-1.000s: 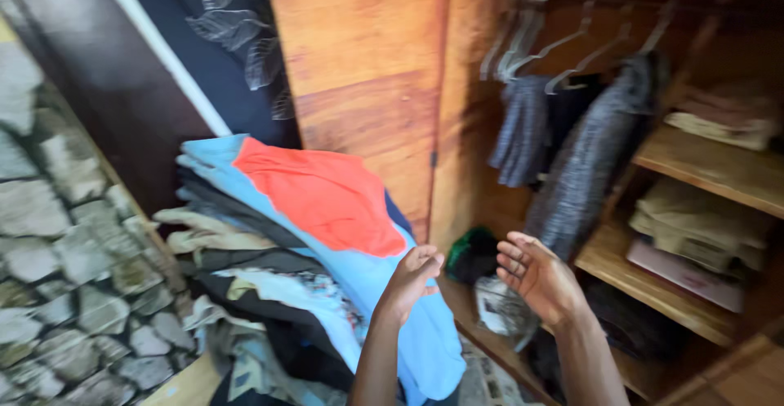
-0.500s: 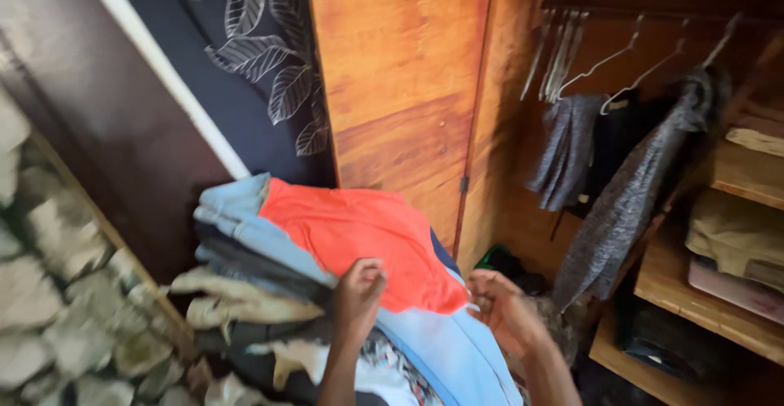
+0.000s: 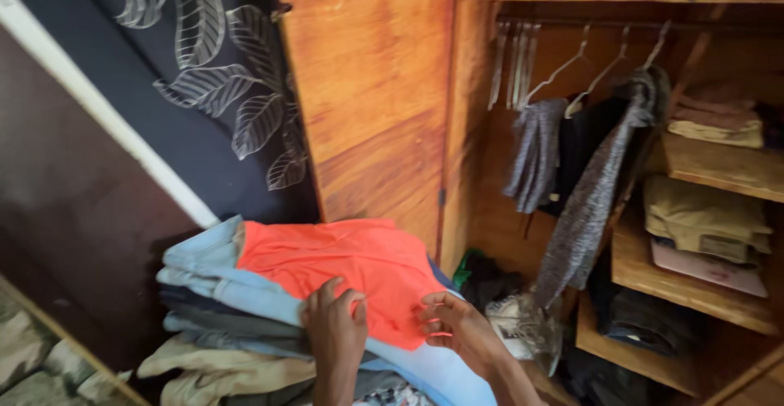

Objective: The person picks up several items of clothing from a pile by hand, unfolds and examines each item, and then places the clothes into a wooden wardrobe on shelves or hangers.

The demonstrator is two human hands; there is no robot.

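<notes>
Both hands have come down onto the top of the clothes pile since a second ago, when they hung open in the air before the wardrobe. Now the left hand (image 3: pixel 335 330) lies flat on the orange garment (image 3: pixel 347 269), its fingers (image 3: pixel 325 298) spread and pressing the near edge rather than pinching it. Just to its right, the right hand (image 3: pixel 459 330) has its fingers (image 3: pixel 430 322) curled at the orange cloth's lower right corner; whether they actually grip the fabric cannot be told. The orange garment is spread across the top of the stack, on a light blue garment (image 3: pixel 214 269) whose edge shows to the left and below. Under these lie darker folded pieces and a beige garment (image 3: pixel 204 369) at the bottom of the stack.

Behind the pile rises a dark curtain with pale leaf prints (image 3: pixel 220 104), and beside it the wooden wardrobe door (image 3: pixel 371 104) stands open. Inside, empty wire hangers (image 3: pixel 563 67) hang on the rail with a grey knitted garment (image 3: pixel 584 210) and a shorter grey one (image 3: pixel 535 157). Wooden shelves (image 3: pixel 694 287) on the right carry folded clothes (image 3: pixel 702 218). Crumpled things, among them a clear plastic bag (image 3: pixel 523 328), crowd the wardrobe floor near the right hand.
</notes>
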